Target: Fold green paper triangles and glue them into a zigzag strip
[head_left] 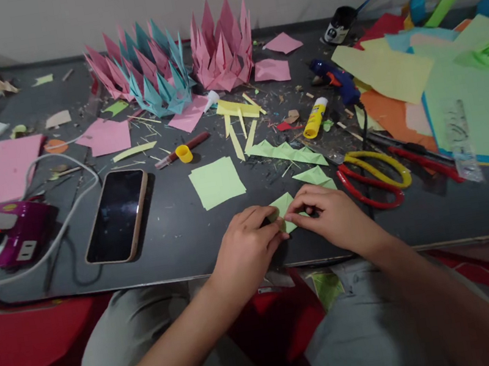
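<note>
Close to the table's front edge, a light green paper piece with folds in it lies between my two hands. My left hand has its fingers bent onto the paper's left side. Pinched at the paper's middle are the fingertips of my right hand. Just beyond the right hand lies a folded green paper piece, and past it a row of folded green triangles. A stack of square green sheets rests to the left of the paper, beyond my left hand.
Scissors with red and yellow handles lie to the right. A glue stick, a glue gun and coloured sheets are farther back. Folded paper crowns stand along the wall. A phone and purple device occupy the left.
</note>
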`<action>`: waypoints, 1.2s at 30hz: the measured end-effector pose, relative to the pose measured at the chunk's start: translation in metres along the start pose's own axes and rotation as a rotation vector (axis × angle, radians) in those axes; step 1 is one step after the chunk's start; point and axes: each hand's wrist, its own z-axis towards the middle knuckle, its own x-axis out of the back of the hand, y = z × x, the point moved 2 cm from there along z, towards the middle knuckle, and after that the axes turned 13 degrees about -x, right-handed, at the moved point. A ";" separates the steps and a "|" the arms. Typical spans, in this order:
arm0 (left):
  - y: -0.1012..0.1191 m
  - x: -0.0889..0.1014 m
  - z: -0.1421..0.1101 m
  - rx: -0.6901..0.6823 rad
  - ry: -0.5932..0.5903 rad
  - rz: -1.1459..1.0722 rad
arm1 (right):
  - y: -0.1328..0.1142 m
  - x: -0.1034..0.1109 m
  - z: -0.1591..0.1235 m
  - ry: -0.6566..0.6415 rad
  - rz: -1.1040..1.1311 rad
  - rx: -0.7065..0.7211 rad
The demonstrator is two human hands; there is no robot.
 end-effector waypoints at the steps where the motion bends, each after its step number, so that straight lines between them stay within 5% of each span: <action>1: 0.002 0.001 0.000 -0.013 -0.018 0.019 | 0.000 0.000 0.000 0.001 -0.004 -0.006; 7: 0.026 -0.003 -0.006 -0.188 -0.191 0.282 | -0.001 0.002 0.002 -0.003 -0.011 -0.029; 13: 0.045 -0.016 -0.015 -0.135 -0.267 0.522 | 0.000 -0.003 -0.008 0.068 -0.021 0.047; 19: 0.047 -0.016 -0.012 -0.125 -0.262 0.519 | 0.007 -0.004 -0.017 0.175 -0.141 0.102; 30: 0.042 -0.015 -0.013 -0.117 -0.235 0.429 | 0.019 0.015 -0.013 0.010 -0.041 -0.007; 36: 0.034 -0.003 -0.007 -0.102 -0.137 0.298 | 0.020 0.016 -0.016 -0.006 -0.072 0.063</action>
